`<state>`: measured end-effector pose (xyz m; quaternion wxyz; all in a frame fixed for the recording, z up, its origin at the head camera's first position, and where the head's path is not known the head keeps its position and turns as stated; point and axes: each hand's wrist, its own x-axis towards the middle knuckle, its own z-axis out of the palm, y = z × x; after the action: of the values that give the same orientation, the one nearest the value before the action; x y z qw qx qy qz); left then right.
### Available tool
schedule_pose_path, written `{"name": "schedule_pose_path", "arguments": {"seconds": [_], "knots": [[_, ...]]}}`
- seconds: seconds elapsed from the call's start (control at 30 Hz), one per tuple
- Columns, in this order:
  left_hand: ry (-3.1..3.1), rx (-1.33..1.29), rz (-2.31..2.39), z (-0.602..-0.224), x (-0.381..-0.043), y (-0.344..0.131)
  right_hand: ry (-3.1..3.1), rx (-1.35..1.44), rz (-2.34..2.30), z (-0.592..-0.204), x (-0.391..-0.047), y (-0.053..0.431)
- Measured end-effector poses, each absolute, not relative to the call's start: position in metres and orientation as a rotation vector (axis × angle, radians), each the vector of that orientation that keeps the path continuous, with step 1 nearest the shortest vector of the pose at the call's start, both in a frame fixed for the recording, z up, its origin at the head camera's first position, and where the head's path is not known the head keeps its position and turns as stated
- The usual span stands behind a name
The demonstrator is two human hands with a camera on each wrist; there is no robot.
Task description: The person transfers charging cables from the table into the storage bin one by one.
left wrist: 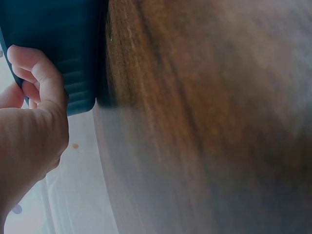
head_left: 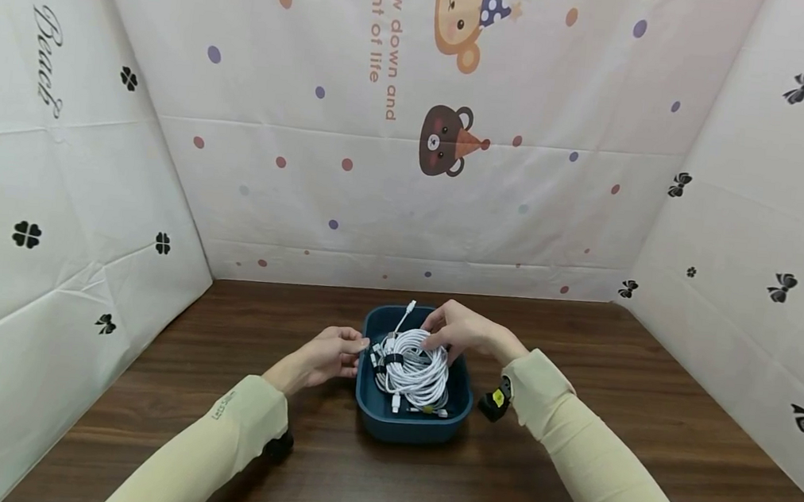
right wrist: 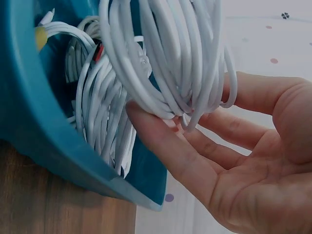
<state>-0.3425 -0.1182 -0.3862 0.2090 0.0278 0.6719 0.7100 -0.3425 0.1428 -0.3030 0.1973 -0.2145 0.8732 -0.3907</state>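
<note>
A dark blue plastic bin [head_left: 409,432] stands on the table with coiled white cables inside. My left hand [head_left: 326,356] is at the bin's left side, and in the left wrist view its curled fingers [left wrist: 46,80] grip the wall near the rim. With thumb and fingers, my right hand [head_left: 467,330] holds a thick coil of white cable [right wrist: 170,53] at the bin's right rear. More cable coils [right wrist: 105,107] lie beneath it in the bin. White connectors and dark ties show among the loops, and one cable end [head_left: 407,309] sticks up at the back.
The brown wooden table [head_left: 496,482] runs back to a white patterned sheet [head_left: 377,209], with similar sheets along the left and right sides. A dark wrist device [head_left: 495,403] sits below the right cuff, close to the bin's right wall.
</note>
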Motion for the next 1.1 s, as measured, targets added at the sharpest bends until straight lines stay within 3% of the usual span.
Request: {"name": "schedule_pose_path", "arguments": {"seconds": [0.87,1.1], "knots": [[1.871,0.086,1.986,-0.388,-0.340,-0.127,2.621,-0.813,-1.112,-0.298,-0.342,0.131],[2.016,0.162,1.865,-0.384,-0.339,-0.132,2.875,-1.062,-1.056,-0.291,-0.338,0.133]]}}
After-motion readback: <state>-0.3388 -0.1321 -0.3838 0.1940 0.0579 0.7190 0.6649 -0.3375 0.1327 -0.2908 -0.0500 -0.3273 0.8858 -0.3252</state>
